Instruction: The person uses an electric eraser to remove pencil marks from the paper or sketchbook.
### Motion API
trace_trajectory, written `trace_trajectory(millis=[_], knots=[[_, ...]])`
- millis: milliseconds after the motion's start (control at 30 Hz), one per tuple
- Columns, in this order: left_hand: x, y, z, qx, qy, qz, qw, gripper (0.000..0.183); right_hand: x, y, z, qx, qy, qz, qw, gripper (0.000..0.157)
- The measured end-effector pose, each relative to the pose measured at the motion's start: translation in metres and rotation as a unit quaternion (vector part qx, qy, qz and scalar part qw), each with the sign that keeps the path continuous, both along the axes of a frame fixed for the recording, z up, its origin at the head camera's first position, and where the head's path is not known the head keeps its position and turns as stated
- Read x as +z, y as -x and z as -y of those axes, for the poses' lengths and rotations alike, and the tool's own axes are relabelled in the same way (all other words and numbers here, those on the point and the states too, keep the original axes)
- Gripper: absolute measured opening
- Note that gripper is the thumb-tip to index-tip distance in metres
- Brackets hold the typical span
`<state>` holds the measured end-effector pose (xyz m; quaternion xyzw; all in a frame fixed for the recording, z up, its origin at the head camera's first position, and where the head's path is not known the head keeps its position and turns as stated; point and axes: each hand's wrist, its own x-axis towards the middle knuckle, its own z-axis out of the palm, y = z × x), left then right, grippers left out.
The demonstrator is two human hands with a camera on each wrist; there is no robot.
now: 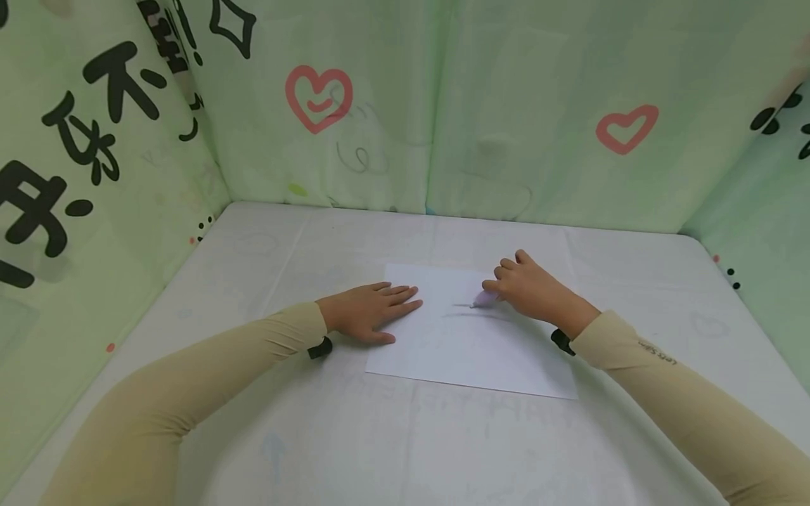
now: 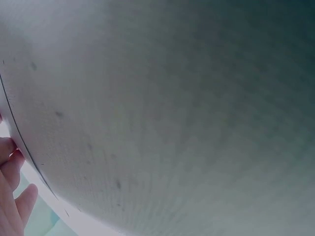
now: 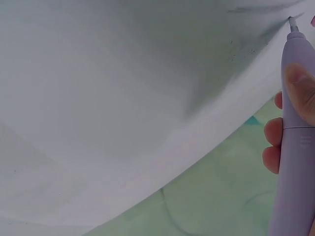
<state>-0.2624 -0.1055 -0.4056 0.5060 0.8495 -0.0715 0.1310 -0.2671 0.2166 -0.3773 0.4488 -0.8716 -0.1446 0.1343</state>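
A sheet of white paper (image 1: 430, 351) lies on the table, bearing a few thin grey lines (image 1: 476, 315) near its middle. My left hand (image 1: 370, 311) rests flat over the sheet's left edge, fingers spread. In my right hand (image 1: 528, 287) I grip a thick lavender pen-shaped tool (image 3: 298, 182), with thumb and fingers wrapped round its body. Its narrow grey tip (image 3: 293, 23) points down at the paper, right by the grey lines. Only some fingers (image 2: 11, 164) of the left hand show at the edge of the left wrist view.
A white cloth covers the table (image 1: 304, 436). Pale green curtains (image 1: 506, 140) with red hearts and black characters stand round its back and sides. A dark wrist strap (image 1: 320, 348) sits below my left cuff, another (image 1: 562, 341) below the right.
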Motion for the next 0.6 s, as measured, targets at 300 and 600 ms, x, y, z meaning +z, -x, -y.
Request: trace_trajectory(millis=[300, 600], knots=[[0.0003, -0.0009, 0.0002, -0.003, -0.005, 0.003, 1.0, 0.072, -0.0017, -0.0003, 0.0006, -0.007, 0.005, 0.003, 1.0, 0.023], [0.0001, -0.0004, -0.0004, 0.001, 0.001, 0.0, 1.0, 0.073, -0.0013, 0.0004, -0.0007, -0.015, 0.019, -0.001, 1.0, 0.023]])
